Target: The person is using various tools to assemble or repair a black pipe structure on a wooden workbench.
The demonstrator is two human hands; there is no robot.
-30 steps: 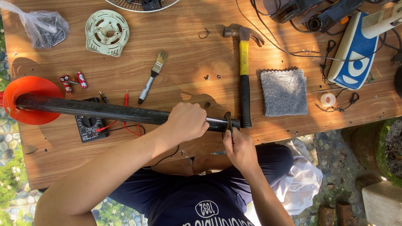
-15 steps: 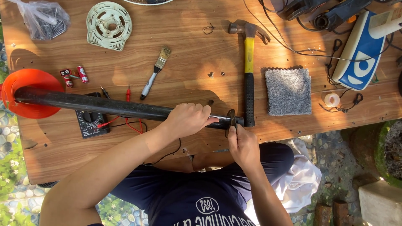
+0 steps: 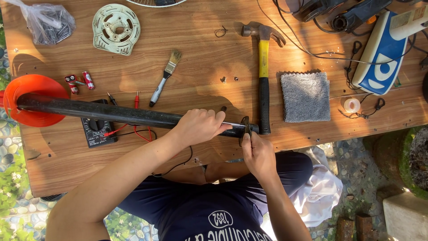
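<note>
A long black pole [image 3: 111,113] lies across the wooden table [image 3: 200,53], with an orange round base [image 3: 35,85] at its left end. My left hand [image 3: 196,127] is wrapped around the pole near its right end. My right hand [image 3: 256,151] pinches a small dark ring-shaped part [image 3: 244,127] at the pole's right tip. A hammer [image 3: 264,67] with a yellow and black handle lies just beyond that tip.
A black multimeter [image 3: 96,129] with red leads sits under the pole. A paintbrush [image 3: 165,78], small batteries [image 3: 80,81], a pale round plastic cover [image 3: 117,27], a bag of nails [image 3: 47,20], a grey cloth [image 3: 306,96], a tape roll [image 3: 351,105] and a blue-white appliance [image 3: 383,53] lie around.
Both hands stay on the pole's right end. My right hand has shifted its grip slightly on the small ring part. The pole has hardly moved.
</note>
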